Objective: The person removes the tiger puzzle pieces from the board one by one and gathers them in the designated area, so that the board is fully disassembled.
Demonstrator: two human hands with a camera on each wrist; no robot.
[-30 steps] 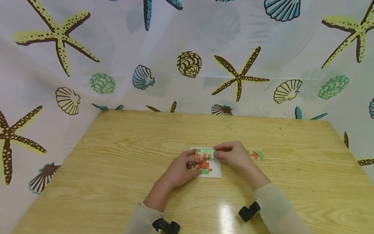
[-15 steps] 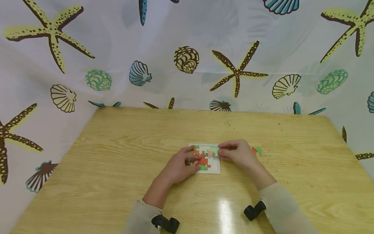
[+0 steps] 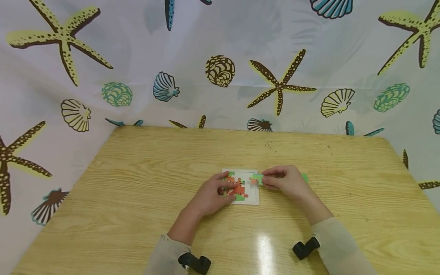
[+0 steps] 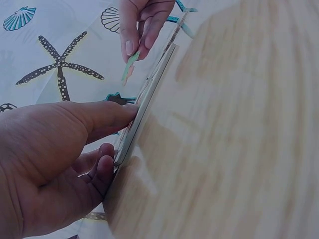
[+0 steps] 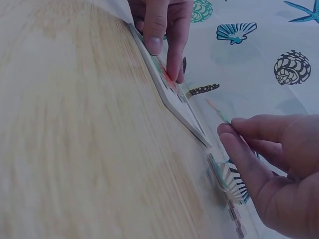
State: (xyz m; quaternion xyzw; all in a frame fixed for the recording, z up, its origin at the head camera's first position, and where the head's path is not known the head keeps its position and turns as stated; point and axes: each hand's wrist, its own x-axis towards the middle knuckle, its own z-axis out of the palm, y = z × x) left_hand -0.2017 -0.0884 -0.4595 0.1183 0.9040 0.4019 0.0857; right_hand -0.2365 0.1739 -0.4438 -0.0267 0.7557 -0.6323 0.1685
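A green-and-orange jigsaw piece [image 3: 256, 178] is pinched at its right end between the thumb and fingers of the right hand [image 3: 288, 183]. Its orange tab is pointed leftward, away from the fingertips, and its long axis is aligned roughly left to right across the worktop [image 3: 144, 183]. In the wrist views the piece is seen held above the white puzzle board [image 3: 252, 196], not touching it. In the head view its tab end is shown over the board's right margin, while the green end is held out past the edge. The bare white part of the board is seen at the right and top, so it is judged to lie leftward and downward from the right fingers, to which the board's right edge is nearer. The joined tiger pieces [image 3: 239, 191] at the board's left are partly covered by the left hand [image 3: 206, 196]; its fingers are spread out over them and its thumb is rested near the front edge. Loose jigsaw pieces [image 5: 217, 172] are left on the worktop just right of the board.
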